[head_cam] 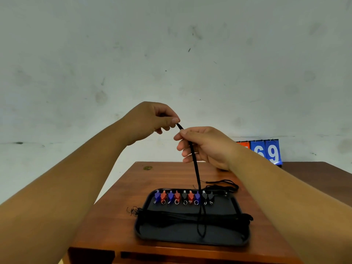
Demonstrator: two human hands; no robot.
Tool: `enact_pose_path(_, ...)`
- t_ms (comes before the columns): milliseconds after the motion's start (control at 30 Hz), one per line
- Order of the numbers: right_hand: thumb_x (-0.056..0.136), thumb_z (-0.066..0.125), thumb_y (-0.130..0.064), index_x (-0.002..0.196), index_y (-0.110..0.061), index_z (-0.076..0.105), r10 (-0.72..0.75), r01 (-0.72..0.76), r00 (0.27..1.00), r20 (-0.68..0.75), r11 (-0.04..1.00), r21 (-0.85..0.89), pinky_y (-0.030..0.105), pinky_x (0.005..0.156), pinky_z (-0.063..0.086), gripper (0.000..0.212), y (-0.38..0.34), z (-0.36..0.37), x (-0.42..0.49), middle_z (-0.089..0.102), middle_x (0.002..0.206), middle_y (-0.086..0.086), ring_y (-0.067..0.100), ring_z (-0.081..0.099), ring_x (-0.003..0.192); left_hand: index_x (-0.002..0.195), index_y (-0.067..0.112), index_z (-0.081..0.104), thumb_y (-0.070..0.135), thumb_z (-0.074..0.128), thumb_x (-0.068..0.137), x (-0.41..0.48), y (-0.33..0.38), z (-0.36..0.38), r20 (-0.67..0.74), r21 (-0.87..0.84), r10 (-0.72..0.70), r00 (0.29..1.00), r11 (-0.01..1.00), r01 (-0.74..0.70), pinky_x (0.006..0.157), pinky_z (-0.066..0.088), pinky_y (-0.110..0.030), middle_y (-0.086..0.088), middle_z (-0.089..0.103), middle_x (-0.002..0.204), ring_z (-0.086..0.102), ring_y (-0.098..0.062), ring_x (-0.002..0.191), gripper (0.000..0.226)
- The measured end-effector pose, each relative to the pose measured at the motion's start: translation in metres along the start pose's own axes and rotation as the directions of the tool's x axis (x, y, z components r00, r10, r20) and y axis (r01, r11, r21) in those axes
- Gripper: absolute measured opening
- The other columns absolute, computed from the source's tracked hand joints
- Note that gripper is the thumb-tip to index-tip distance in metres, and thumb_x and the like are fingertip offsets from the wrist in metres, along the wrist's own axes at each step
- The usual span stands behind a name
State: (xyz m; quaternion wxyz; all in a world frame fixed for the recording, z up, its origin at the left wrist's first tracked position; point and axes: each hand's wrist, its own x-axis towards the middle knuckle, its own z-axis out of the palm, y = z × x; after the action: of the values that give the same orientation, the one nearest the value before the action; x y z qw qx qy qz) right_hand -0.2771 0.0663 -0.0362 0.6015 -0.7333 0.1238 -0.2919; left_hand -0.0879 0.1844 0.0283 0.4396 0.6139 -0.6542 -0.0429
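A black cord [195, 164] is lifted high above a wooden table [122, 206]. My left hand [150, 121] pinches its top end between thumb and forefinger. Just below, my right hand [203, 145] holds the same cord between thumb and fingers. The cord hangs down to a black tray [224, 237], where its lower end forms a loop. A bundle of black cords [181, 217] lies across the tray. Along the tray's far edge stands a row of blue, red and black clips [182, 197] with metal rings.
More loose black cord [222, 185] lies on the table behind the tray. A flip number board [266, 151] showing 6 and 9 stands at the back right against a pale wall. A small brass disc [147, 168] sits near the table's far edge.
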Motion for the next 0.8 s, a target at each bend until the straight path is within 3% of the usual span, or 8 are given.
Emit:
enact_pose_path(133,0.112,0.058,-0.026,0.110,-0.009,0.081,-0.005,0.005,1.000,-0.008,0.999,-0.051,0.038,0.074,0.059,0.028,-0.007,0.002,0.000,0.069,0.088,0.004,0.017,0.062,0.072,0.104,0.023,0.085,0.018,0.078,0.099,-0.007,-0.002,-0.007,0.011,-0.071,-0.012,1.000,0.997,0.013,0.079,0.062,-0.022,0.000,0.082,0.101,0.074,-0.008,0.089,0.011)
enact_pose_path(367,0.111,0.060,-0.018,0.118,-0.009,0.082,0.017,-0.023,0.998,-0.054,0.994,-0.108,0.034,0.070,0.058,0.025,-0.003,-0.001,-0.002,0.062,0.076,0.000,0.013,0.053,0.061,0.106,0.023,0.085,0.014,0.080,0.096,-0.015,-0.010,-0.005,0.002,-0.122,-0.062,0.998,0.991,0.062,0.085,0.063,-0.028,0.001,0.081,0.099,0.075,-0.009,0.092,0.014)
enact_pose_path(600,0.103,0.075,-0.025,0.116,-0.013,0.079,-0.029,-0.004,0.993,-0.116,0.962,-0.274,0.032,0.066,0.062,0.019,0.020,-0.001,-0.013,0.082,0.090,0.009,0.015,0.067,0.063,0.107,0.018,0.084,0.020,0.078,0.099,-0.028,-0.037,0.019,-0.019,-0.191,-0.143,0.990,0.972,0.137,0.083,0.063,-0.027,-0.001,0.082,0.099,0.079,-0.010,0.095,0.010)
enact_pose_path(800,0.101,0.077,-0.028,0.116,-0.019,0.078,-0.014,-0.021,0.996,-0.091,0.929,-0.369,0.032,0.068,0.062,0.017,0.031,0.006,-0.013,0.084,0.099,0.001,0.017,0.072,0.065,0.106,0.012,0.083,0.022,0.078,0.099,-0.029,-0.047,0.037,0.003,-0.216,-0.151,0.989,0.965,0.148,0.085,0.065,-0.030,-0.006,0.083,0.098,0.080,-0.014,0.093,0.013)
